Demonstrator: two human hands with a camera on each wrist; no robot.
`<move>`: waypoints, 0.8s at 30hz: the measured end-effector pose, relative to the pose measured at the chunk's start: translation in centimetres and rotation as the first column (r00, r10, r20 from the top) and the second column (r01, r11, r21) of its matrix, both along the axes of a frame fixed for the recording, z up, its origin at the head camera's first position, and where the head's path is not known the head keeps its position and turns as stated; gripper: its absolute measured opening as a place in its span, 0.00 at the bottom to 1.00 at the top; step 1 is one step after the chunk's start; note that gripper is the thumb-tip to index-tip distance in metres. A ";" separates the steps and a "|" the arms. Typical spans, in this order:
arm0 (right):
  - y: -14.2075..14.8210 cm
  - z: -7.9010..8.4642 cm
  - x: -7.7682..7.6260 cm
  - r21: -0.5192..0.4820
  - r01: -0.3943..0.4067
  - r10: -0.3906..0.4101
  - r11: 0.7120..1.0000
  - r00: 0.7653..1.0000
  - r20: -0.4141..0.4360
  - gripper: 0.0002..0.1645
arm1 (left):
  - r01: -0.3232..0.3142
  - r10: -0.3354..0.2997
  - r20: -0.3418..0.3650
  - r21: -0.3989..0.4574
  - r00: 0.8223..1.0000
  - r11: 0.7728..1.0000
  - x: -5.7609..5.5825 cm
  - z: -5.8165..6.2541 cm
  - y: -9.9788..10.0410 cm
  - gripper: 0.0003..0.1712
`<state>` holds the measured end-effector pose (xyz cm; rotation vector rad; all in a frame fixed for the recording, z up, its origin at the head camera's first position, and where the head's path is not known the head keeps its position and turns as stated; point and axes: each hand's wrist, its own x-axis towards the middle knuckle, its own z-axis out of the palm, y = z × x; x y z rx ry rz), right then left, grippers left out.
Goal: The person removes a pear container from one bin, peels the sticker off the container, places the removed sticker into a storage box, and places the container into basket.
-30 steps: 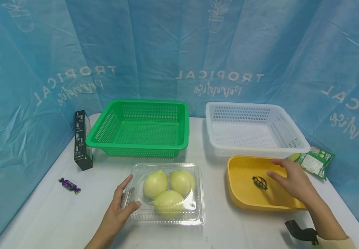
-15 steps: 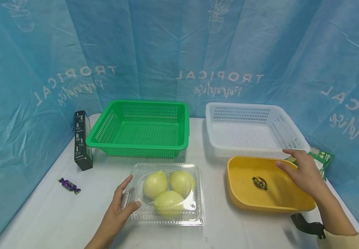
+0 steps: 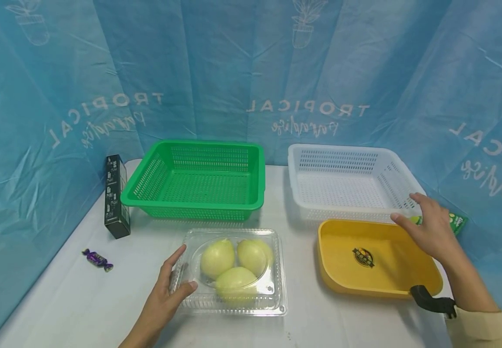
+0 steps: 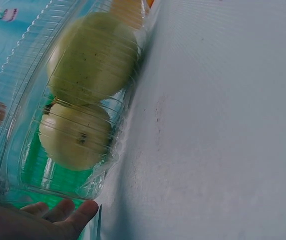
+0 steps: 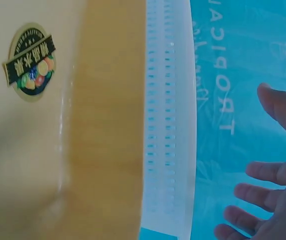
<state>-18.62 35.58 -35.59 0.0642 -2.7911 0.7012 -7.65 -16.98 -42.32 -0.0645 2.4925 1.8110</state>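
Observation:
My left hand (image 3: 161, 292) rests at the left end of a clear plastic clamshell box (image 3: 277, 296), fingers along its side and thumb over its near-left corner. Inside sit three pale yellow-green round fruits (image 3: 217, 258). The left wrist view shows fairly straight fingers (image 4: 80, 216) close to the box's end wall. My right hand (image 3: 431, 229) hovers over the far-right corner of a yellow tray (image 3: 390, 270), its fingers spread and nothing in its grasp. Partly behind that hand lies a green packet (image 3: 457, 223). The right wrist view has the hand (image 5: 278, 200) with fingers loosely extended.
A green basket (image 3: 192, 205) and a white basket (image 3: 351, 210) stand along the back. On the left are a tall black box (image 3: 115, 198) and a purple-wrapped candy (image 3: 97, 259). A blue printed curtain (image 3: 216, 72) surrounds the white table (image 3: 303, 319).
My right hand has moved from above the yellow tray rightward and away from me, toward the green packet, now hiding most of it. The left hand and clamshell box stay put.

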 end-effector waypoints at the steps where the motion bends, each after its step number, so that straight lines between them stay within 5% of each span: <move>1: 0.2 0.0 -0.2 0.002 -0.002 0.002 1.000 1.000 -0.004 0.46 | 0.002 -0.002 -0.001 0.001 1.000 1.000 0.0 0.0 0.0 0.42; 24: 2.7 -0.4 -2.9 -0.036 0.042 -0.038 0.998 0.995 0.097 0.52 | 0.000 0.000 -0.002 0.014 1.000 1.000 -0.1 -0.2 0.0 0.41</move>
